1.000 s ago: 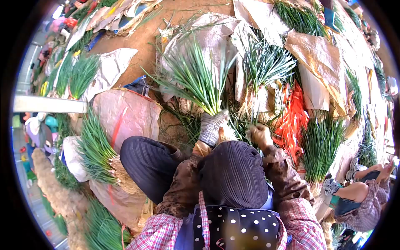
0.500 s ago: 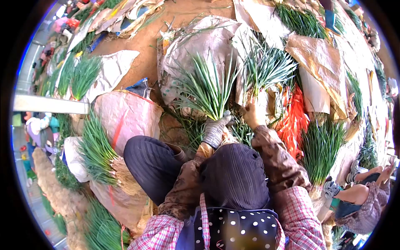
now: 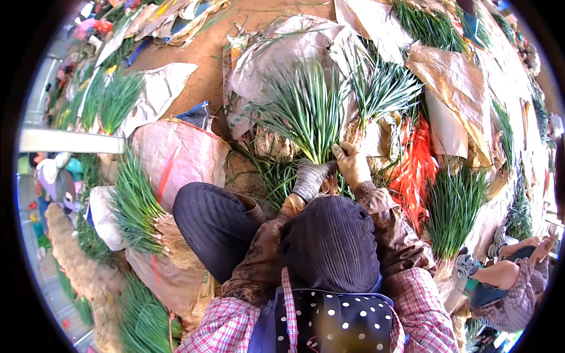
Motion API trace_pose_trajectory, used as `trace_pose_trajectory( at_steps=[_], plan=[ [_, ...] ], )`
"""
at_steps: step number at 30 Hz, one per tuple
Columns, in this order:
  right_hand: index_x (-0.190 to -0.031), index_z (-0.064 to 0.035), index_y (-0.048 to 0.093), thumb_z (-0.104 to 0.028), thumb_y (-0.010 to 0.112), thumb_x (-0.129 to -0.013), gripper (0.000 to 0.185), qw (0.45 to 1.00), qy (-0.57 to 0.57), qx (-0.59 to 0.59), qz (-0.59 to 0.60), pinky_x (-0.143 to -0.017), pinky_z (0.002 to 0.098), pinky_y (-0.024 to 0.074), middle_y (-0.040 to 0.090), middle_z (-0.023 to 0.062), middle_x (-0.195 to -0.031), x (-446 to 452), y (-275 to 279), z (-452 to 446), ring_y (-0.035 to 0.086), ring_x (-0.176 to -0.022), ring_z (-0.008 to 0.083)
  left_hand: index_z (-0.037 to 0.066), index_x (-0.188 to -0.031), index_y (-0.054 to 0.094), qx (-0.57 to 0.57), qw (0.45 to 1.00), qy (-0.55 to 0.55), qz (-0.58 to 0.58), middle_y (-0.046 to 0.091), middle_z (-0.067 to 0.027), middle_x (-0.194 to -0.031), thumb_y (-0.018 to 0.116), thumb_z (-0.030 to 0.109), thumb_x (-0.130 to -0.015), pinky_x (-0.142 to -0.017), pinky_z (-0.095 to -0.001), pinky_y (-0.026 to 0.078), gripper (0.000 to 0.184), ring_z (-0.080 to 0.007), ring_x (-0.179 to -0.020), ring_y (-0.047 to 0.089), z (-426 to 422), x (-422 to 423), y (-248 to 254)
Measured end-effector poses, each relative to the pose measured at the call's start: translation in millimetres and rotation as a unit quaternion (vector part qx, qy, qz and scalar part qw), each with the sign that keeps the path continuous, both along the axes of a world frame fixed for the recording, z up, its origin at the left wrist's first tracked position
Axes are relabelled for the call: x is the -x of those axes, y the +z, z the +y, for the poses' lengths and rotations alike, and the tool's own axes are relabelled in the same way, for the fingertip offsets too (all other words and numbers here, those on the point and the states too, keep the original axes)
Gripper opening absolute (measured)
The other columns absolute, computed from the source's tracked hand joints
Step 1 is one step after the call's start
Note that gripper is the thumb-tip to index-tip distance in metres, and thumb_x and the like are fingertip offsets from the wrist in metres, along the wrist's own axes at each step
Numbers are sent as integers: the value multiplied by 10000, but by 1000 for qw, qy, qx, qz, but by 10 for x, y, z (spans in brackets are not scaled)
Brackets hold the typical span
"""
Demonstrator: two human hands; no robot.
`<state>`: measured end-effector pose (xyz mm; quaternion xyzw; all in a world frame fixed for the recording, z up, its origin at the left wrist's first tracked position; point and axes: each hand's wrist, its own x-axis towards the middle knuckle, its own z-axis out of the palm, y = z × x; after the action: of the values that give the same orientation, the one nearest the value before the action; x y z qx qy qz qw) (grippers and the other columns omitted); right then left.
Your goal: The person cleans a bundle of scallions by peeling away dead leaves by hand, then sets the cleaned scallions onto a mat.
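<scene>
My left hand (image 3: 312,178), in a grey glove, is closed round the lower stalks of a bunch of green onions (image 3: 313,115), its leaves fanning out away from me. At the right edge of that bunch, my bare right hand (image 3: 353,166) is closed, with fingers bent against the stalks just above the glove. The bunch's roots are mostly hidden below my hands. A looser pile of green onions (image 3: 385,88) lies just beyond my right hand, roots toward me. Pale roots of more plants (image 3: 273,146) show left of the held bunch.
Red plastic strips (image 3: 416,167) lie to the right, beside another green onion bundle (image 3: 456,209). A tied bundle (image 3: 138,206) rests at left near my knee (image 3: 215,226). Whitish sacks (image 3: 282,53) cover the ground ahead. Another person's leg (image 3: 497,275) is at lower right.
My right hand has moved left and slightly toward me, from the loose pile to the held bunch. The bunch looks fuller and its leaves stand more upright.
</scene>
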<state>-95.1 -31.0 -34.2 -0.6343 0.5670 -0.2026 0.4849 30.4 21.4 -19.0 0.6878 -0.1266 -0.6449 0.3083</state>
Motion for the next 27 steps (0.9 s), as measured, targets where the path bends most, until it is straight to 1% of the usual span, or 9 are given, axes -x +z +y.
trace_pose_trajectory(
  at_steps=[3,7,15,17,20,21,23,25,27],
  plan=[
    [-969,44,653,-258,597,-913,312,964,-171,-122,-166,-666,296,499,690,133,-859,6,-207,98,623,-700,199,-33,-766,645,-31,999,38,11,654,-91,-680,801,218,-712,-461,-290,449,301,-126,-527,571,-10,28,-58],
    [-985,-9,656,-236,581,-918,248,843,-299,-323,-310,-592,276,505,682,80,-844,61,-207,39,610,-674,141,-15,-809,673,200,957,173,123,675,-75,-747,820,138,-676,-531,-283,478,250,-132,-584,594,175,51,-21],
    [-1171,-47,559,-208,649,-874,349,857,-236,-338,-309,-515,252,486,647,29,-874,-82,-27,-157,597,-672,119,7,-830,647,164,964,167,128,668,-80,-752,771,74,-714,-503,-333,477,183,-158,-558,586,149,33,-149],
    [-1021,2,630,-178,658,-855,246,894,-293,-304,-148,-486,221,483,639,90,-766,-149,114,-78,594,-612,141,9,-838,644,123,979,156,37,666,-78,-748,763,56,-711,-510,-326,477,180,-163,-562,587,99,37,-237],
    [-964,16,661,-111,610,-850,178,974,-115,-197,8,-572,279,537,670,123,-767,187,-681,73,644,-659,190,12,-872,643,148,973,175,16,668,-71,-754,755,29,-700,-547,-310,484,206,-156,-583,593,106,39,167],
    [-983,-31,685,-54,551,-839,198,972,64,-141,178,-684,326,559,693,137,-875,213,-332,184,667,-727,211,13,-882,644,121,973,193,17,671,-69,-761,754,25,-700,-558,-308,488,213,-152,-587,595,104,28,235],
    [-957,-97,715,-89,561,-839,194,921,308,-68,229,-777,340,552,699,122,-926,509,-836,376,674,-769,222,15,-898,632,98,969,210,84,665,-78,-751,736,11,-725,-545,-301,509,202,-167,-591,614,85,3,134],
    [-947,-144,721,-165,593,-845,165,914,302,-40,267,-796,344,550,703,98,-911,518,-407,361,675,-789,228,15,-901,624,109,952,243,154,661,-80,-741,726,4,-740,-536,-299,522,192,-178,-591,624,79,27,64],
    [-1012,-143,693,-267,635,-845,216,956,106,28,272,-728,326,556,698,126,-853,409,2,128,671,-716,211,14,-894,614,64,956,226,177,655,-90,-725,714,0,-759,-468,-304,513,168,-190,-552,618,117,3,88]
  ],
)
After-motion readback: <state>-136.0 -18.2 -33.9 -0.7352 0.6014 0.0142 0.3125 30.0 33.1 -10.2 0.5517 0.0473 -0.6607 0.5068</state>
